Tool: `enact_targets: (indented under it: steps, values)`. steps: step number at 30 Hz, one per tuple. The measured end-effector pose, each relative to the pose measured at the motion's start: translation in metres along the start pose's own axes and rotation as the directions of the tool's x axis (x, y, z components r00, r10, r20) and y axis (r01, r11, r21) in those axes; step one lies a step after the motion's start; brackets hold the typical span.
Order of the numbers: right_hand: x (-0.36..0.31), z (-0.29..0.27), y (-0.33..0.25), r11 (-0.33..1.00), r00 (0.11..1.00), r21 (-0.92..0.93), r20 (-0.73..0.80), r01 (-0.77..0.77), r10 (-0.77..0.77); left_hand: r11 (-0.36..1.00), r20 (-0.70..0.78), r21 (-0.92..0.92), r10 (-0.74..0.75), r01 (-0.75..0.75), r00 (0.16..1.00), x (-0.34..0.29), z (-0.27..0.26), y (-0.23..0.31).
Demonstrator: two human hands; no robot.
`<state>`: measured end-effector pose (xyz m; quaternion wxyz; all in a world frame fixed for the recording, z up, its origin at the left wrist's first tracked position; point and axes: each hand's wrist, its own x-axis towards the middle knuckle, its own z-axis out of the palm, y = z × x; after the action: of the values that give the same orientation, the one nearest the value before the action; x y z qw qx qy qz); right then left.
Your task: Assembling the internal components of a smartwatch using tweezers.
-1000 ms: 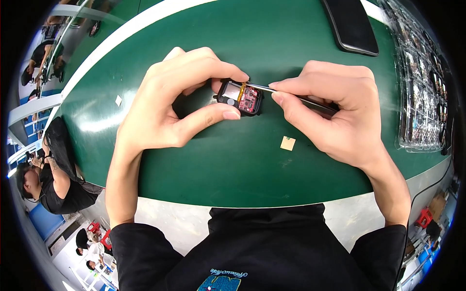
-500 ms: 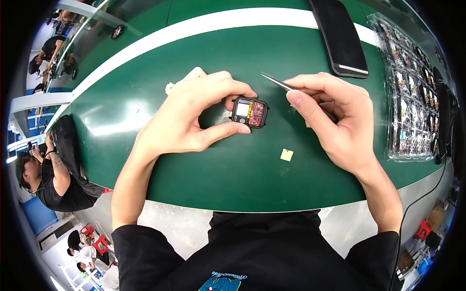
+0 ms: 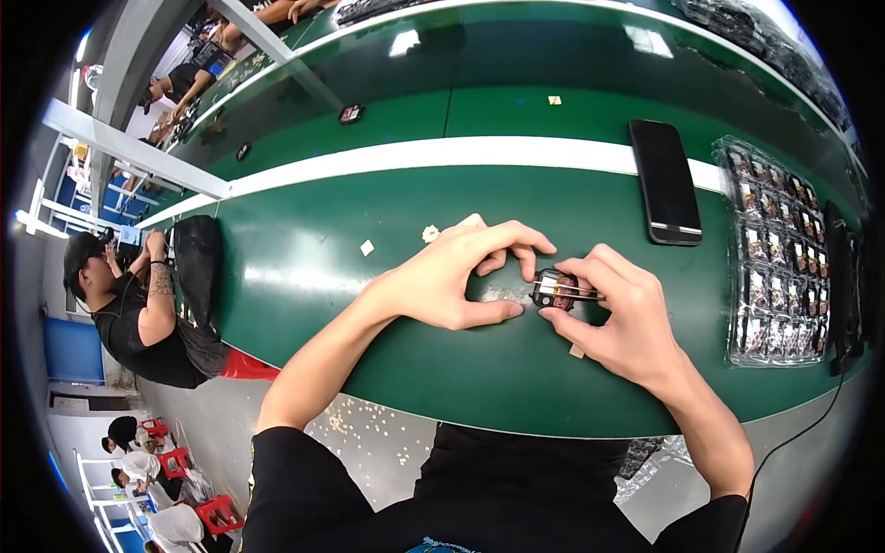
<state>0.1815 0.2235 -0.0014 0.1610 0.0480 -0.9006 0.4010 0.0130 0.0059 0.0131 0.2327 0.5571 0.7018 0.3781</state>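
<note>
A small black smartwatch case (image 3: 544, 300) with red circuitry inside lies at mid-table. My right hand (image 3: 622, 309) closes thumb and fingertips on its right edges. The same hand also holds metal tweezers (image 3: 579, 292), whose prongs lie across the case toward its left side. Just left of the case, my left hand (image 3: 452, 276) is open, thumb and fingers apart. Its index fingertip is close to the case; I cannot tell whether they touch. A small pale yellow square (image 3: 577, 351) shows partly beneath my right hand.
A black phone-like slab (image 3: 667, 184) lies across the white strip (image 3: 415, 158) behind. At right stands a clear plastic tray (image 3: 779, 258) of watch parts, beside a black cable (image 3: 802, 433). Paper scraps (image 3: 367, 248) lie left. A seated person (image 3: 138, 313) works at far left.
My left hand has let go of the watch case and opened. My right hand has come in to grip the case, tweezers still in it. The view has tilted toward the table's far side.
</note>
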Motion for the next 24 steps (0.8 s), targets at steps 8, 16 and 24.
enact_targets:
  steps: [8, 16, 24]
  values:
    - [-0.025, -0.044, -0.005, 0.999, 0.994, -0.028, -0.102, 0.026, -0.029, 0.976, -0.254, -0.082, -0.217, 0.203, 0.942, 0.01, -0.047, -0.03]
    - [-0.115, -0.156, 0.005, 0.925, 0.841, -0.196, -0.506, -0.326, 0.189, 0.497, -0.695, 0.542, -0.187, 0.677, 0.694, 0.008, -0.168, -0.156]
    - [-0.196, -0.214, 0.05, 0.656, 0.525, -0.291, -0.83, -0.697, 0.189, 0.591, -0.707, 0.539, -0.069, 0.6, 0.704, 0.02, -0.167, -0.191]
